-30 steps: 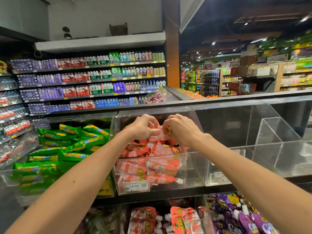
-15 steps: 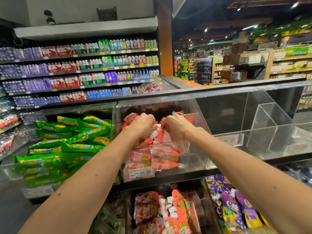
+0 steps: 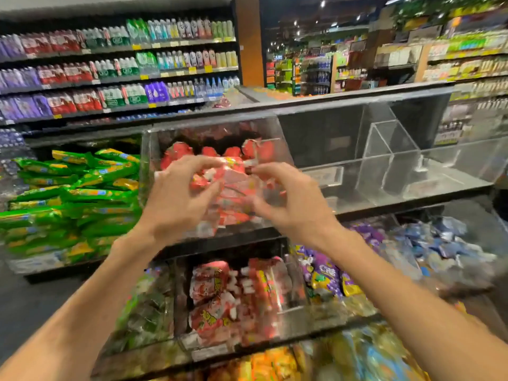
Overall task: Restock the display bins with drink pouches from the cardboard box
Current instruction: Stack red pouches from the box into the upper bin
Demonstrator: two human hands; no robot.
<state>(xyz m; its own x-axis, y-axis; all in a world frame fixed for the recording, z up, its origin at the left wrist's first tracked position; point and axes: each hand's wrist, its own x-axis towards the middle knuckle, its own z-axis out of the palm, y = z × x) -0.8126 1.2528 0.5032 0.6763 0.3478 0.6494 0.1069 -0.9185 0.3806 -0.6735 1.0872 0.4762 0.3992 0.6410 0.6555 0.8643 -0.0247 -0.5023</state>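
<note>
We see the clear bin [image 3: 149, 160] on the upper shelf heaped with red drink pouches [image 3: 236, 188], and green packs [image 3: 82, 188] piled to its left. Our left hand [image 3: 178, 200] and right hand [image 3: 292, 206] hover before the bin, fingers loosely curved, gripping nothing.

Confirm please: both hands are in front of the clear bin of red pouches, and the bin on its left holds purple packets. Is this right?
Not quite. In the head view the left hand and right hand are in front of the clear bin of red pouches, but the bin on its left holds green packets, not purple ones.
</note>
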